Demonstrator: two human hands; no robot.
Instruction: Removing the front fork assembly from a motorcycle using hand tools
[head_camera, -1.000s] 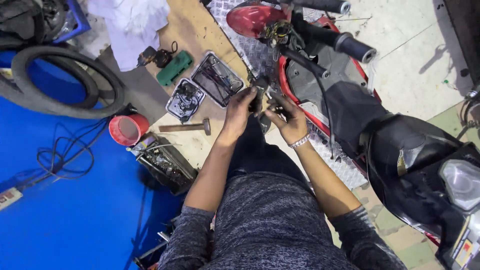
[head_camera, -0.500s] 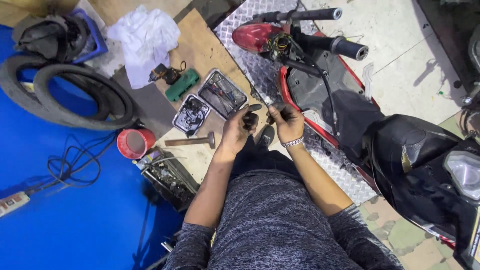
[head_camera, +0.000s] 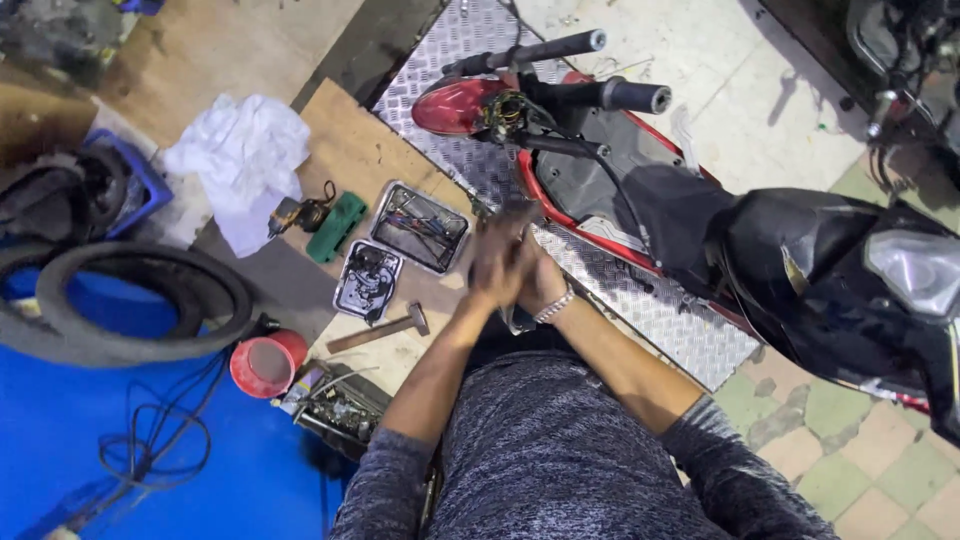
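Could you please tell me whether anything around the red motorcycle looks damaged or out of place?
The red motorcycle has bare wiring showing beside its handlebars, with no cover over it. The left hand and right hand are too blurred to judge what they hold.

A hammer (head_camera: 378, 330), red cup (head_camera: 266, 364), white rag (head_camera: 240, 160) and tyre (head_camera: 130, 310) lie about.

The left hand (head_camera: 497, 262) and right hand (head_camera: 535, 285) are looking blurry beside the motorbike (head_camera: 700, 220), hiding whatever they are holding. The picture's edge is cutting off the motorbike's black back end.
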